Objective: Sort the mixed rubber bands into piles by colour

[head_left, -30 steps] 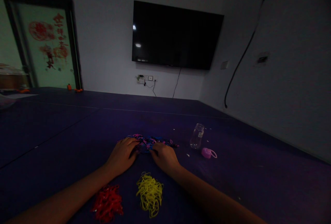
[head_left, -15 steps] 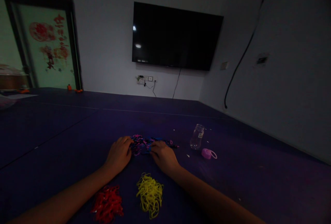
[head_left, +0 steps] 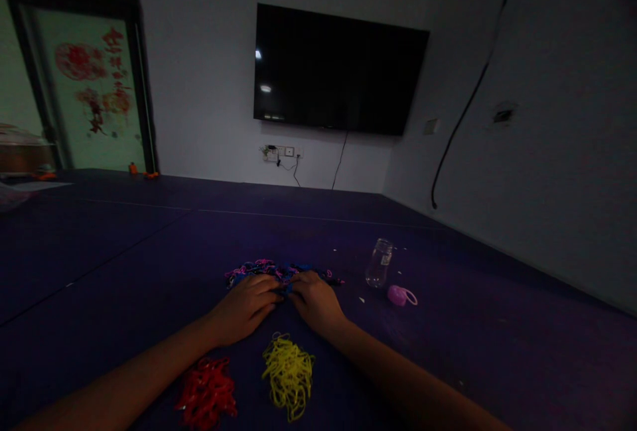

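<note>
A mixed heap of pink, blue and dark rubber bands (head_left: 279,270) lies on the dark purple table (head_left: 124,265) in front of me. My left hand (head_left: 245,308) rests palm down at the heap's near edge, fingers bent onto the bands. My right hand (head_left: 313,302) lies beside it, fingertips pinched into the same heap. The two hands almost touch at the middle. What the fingertips hold is hidden. Closer to me lie a yellow pile of bands (head_left: 288,372) and a red pile of bands (head_left: 208,392).
A small clear glass jar (head_left: 379,262) stands to the right of the heap, with a pink lid (head_left: 399,295) lying beside it. A black wall screen (head_left: 338,69) hangs ahead. The right wall runs close along the table's edge. The room is dim.
My left hand has slid right and toward me, uncovering the left part of the mixed heap. The right hand has barely moved.
</note>
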Demonstrator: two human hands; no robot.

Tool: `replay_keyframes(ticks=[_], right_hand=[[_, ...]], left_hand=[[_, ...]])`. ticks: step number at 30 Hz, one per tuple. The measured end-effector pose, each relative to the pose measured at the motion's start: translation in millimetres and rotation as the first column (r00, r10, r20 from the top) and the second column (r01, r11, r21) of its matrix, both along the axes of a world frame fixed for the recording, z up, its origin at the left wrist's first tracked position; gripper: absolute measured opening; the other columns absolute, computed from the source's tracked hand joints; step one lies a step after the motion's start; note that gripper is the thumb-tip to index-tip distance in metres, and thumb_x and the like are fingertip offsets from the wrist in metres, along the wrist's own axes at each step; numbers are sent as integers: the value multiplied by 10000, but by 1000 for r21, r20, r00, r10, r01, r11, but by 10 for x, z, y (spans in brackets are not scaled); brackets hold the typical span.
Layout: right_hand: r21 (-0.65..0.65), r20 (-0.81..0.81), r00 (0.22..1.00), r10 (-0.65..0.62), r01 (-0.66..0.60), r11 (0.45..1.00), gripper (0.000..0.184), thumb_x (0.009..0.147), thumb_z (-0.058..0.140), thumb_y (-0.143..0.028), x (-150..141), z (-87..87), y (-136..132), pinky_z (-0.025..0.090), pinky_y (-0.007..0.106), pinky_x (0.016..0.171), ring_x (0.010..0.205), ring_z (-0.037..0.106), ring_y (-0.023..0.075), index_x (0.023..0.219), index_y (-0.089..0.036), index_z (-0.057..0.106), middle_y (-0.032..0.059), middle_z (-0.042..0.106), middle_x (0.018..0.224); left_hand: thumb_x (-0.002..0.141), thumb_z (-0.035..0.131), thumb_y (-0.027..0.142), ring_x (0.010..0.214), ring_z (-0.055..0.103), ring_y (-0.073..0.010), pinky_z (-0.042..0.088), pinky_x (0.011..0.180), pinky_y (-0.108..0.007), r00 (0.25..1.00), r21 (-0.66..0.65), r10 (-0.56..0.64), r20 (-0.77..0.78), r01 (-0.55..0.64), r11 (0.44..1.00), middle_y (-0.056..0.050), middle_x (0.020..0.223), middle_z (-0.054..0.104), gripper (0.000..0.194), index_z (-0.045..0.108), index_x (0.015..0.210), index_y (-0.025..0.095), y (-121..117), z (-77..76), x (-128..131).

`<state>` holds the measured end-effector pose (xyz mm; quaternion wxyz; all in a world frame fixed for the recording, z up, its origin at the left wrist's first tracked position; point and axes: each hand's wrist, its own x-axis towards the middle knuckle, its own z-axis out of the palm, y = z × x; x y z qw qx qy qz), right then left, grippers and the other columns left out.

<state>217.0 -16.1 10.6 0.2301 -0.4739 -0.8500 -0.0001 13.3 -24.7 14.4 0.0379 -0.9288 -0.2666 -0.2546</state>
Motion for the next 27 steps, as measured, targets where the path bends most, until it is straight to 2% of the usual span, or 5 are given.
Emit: replay_keyframes(ticks=[3,8,18,27], right_hand=[[11,-26,1000,-12,13,1000,195,856,485,-164,-6,0,-5,411,277,875,1026,544,177,928,-200,663,50,650,1040],[32,-41,998,-36,38,999,171,859,482,-178,-12,3,-5,422,272,842,982,559,181,905,-194,645,55,652,978],[76,-95,995,-36,43,996,150,841,524,-201,-4,6,-22,430,274,835,976,572,184,907,-209,659,53,659,1009],[99,-73,997,-34,42,994,186,892,493,-246,14,9,-32,438,268,821,952,592,179,886,-215,676,51,675,987]], left_hand=[[888,432,144,1146,484,-228,401,968,-416,1000,-15,5,-17,-5,1000,-57,1183,594,291,606,1103,232,1,-1,-8],[868,412,107,1181,461,-227,395,988,-424,1000,0,6,-29,-6,1000,-57,1247,566,423,513,1253,249,12,-18,-14],[882,393,120,1207,447,-228,393,993,-433,999,25,-1,-50,2,1000,-63,1296,541,446,454,1306,243,36,-47,-23],[882,384,114,1184,468,-227,399,985,-428,999,42,1,-39,1,999,-72,1261,556,460,445,1318,246,42,-49,-19]])
